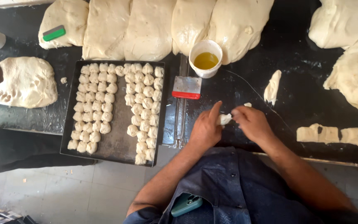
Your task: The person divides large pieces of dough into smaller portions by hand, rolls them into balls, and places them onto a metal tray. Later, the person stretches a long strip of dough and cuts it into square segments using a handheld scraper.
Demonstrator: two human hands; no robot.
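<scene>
Head view looks down on my two hands over the dark table (295, 103); my left hand (206, 128) and my right hand (251, 122) meet on one small dough piece (224, 119); the fingers of both hands are curled in and pinch it from each side, just above the table near its front edge; close on my left a scraper with a red edge (186, 88) lies flat, and a white cup of yellow oil (206, 59) stands behind it; further left a dark tray (119, 143) holds rows of small dough balls (143, 105); big dough lumps (150, 27) sit along the back; on my right lies a thin dough strip (272, 86), and cut dough blocks (336, 136) line the front edge.
</scene>
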